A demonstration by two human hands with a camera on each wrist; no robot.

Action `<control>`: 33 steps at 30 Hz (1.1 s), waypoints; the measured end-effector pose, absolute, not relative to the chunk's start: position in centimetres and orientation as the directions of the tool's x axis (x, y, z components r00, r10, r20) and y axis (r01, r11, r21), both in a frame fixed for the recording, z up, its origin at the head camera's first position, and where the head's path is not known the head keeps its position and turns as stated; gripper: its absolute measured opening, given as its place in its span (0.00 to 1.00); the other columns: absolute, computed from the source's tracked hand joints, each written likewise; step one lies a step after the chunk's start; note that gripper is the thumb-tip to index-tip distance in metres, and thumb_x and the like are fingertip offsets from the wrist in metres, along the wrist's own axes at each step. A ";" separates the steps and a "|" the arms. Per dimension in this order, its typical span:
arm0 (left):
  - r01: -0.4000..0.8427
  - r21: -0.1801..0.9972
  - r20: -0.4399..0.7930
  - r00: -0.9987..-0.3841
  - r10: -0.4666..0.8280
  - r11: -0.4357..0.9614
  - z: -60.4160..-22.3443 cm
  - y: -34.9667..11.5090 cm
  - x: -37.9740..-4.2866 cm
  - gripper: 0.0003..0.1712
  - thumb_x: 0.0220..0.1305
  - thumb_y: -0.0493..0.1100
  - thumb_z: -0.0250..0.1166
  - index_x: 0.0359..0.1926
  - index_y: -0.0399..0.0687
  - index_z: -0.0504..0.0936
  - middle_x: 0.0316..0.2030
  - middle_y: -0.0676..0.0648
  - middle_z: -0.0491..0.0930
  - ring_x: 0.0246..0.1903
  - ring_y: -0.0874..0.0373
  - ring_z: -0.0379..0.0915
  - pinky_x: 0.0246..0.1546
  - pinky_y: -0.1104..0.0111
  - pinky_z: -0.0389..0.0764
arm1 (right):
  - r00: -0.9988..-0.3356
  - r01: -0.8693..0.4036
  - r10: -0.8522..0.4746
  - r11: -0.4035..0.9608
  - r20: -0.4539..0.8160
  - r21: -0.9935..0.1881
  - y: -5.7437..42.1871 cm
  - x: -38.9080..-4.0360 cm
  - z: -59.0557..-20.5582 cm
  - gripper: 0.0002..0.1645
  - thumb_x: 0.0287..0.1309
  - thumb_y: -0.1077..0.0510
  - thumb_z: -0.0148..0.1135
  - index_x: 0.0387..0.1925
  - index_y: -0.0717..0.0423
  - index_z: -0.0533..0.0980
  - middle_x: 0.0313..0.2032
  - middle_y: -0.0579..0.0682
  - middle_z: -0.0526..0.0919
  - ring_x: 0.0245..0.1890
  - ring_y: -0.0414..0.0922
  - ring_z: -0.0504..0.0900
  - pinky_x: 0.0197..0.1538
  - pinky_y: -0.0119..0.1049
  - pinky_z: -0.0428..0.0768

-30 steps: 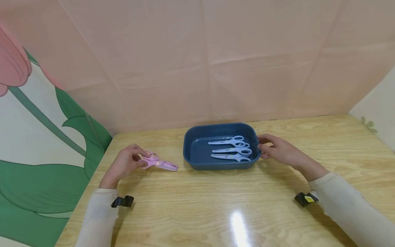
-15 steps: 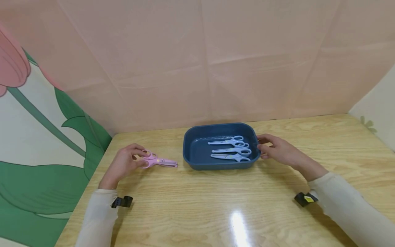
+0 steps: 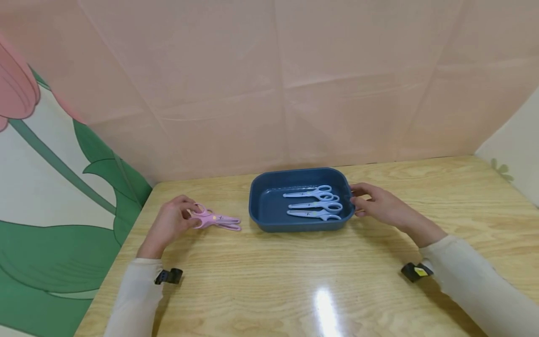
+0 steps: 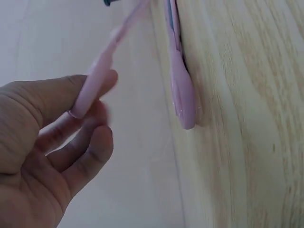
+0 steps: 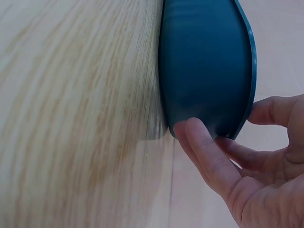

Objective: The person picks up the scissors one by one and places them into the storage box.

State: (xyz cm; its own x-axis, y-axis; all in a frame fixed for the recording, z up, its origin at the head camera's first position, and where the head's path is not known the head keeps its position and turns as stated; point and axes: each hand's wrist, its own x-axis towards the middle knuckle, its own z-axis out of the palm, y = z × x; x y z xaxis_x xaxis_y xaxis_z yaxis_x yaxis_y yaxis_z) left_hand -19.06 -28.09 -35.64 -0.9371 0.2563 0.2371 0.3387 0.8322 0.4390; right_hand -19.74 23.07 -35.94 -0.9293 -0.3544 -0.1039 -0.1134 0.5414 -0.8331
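Observation:
My left hand (image 3: 170,222) pinches pink scissors (image 4: 95,83) by a handle loop, left of the tray. Beneath them a second pair of pink scissors (image 4: 183,90) lies on the table; the two pairs overlap in the head view. A dark blue tray (image 3: 261,226) stands at the back centre. In its right half lie several light blue scissors (image 3: 313,214), blades to the left and handles to the right. My right hand (image 3: 381,206) holds the tray's right end, its fingers (image 5: 202,137) against the outer wall and another digit at the rim.
The wooden table (image 3: 273,281) meets a pink-covered wall (image 3: 278,93) just behind the tray. At the left stands a wall with painted tulips (image 3: 54,150). A pale wall (image 3: 515,140) borders the right side.
The pink scissors in my left hand have shifted slightly, and two pairs of blades now show apart. My right hand and the tray have stayed in place.

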 end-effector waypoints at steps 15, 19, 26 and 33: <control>0.369 0.514 0.275 -0.926 0.258 0.774 -35.1 -27.9 -19.0 0.10 0.53 0.35 0.76 0.40 0.43 0.90 0.50 0.44 0.84 0.41 0.50 0.86 0.38 0.69 0.85 | -0.929 -0.116 -0.353 0.563 -0.111 -0.818 23.0 -19.6 -35.8 0.32 0.75 0.54 0.48 0.71 0.69 0.57 0.64 0.71 0.70 0.49 0.50 0.85 0.49 0.40 0.86; 0.369 0.544 0.271 -0.927 0.258 0.754 -34.8 -27.9 -18.9 0.11 0.53 0.35 0.76 0.40 0.44 0.90 0.51 0.44 0.85 0.42 0.50 0.85 0.39 0.69 0.86 | -0.929 -0.114 -0.352 0.560 -0.111 -0.821 23.0 -19.6 -35.8 0.32 0.75 0.55 0.48 0.71 0.70 0.57 0.64 0.72 0.70 0.49 0.51 0.85 0.49 0.40 0.86; 0.374 0.571 0.274 -0.926 0.260 0.731 -34.3 -27.6 -18.8 0.11 0.53 0.34 0.76 0.39 0.44 0.90 0.50 0.43 0.85 0.43 0.49 0.85 0.41 0.63 0.87 | -0.926 -0.113 -0.362 0.547 -0.112 -0.830 23.0 -19.8 -36.0 0.32 0.76 0.56 0.48 0.71 0.71 0.57 0.63 0.71 0.72 0.48 0.49 0.85 0.49 0.40 0.86; 0.321 0.620 0.225 -0.947 0.230 0.716 -34.1 -27.3 -18.8 0.11 0.54 0.34 0.75 0.41 0.43 0.90 0.52 0.43 0.84 0.43 0.48 0.86 0.41 0.64 0.88 | -0.921 -0.120 -0.376 0.520 -0.101 -0.846 22.9 -19.8 -36.2 0.32 0.76 0.57 0.47 0.71 0.73 0.56 0.63 0.73 0.70 0.48 0.50 0.85 0.49 0.39 0.86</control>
State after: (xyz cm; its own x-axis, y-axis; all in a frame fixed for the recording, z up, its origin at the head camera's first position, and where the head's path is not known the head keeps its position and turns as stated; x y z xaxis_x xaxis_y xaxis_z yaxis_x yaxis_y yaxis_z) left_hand -18.75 -27.31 -34.10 -0.9468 0.2300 0.2253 0.3214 0.7159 0.6199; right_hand -19.82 22.88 -36.23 -0.9210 -0.3764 -0.1010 -0.1199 0.5203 -0.8455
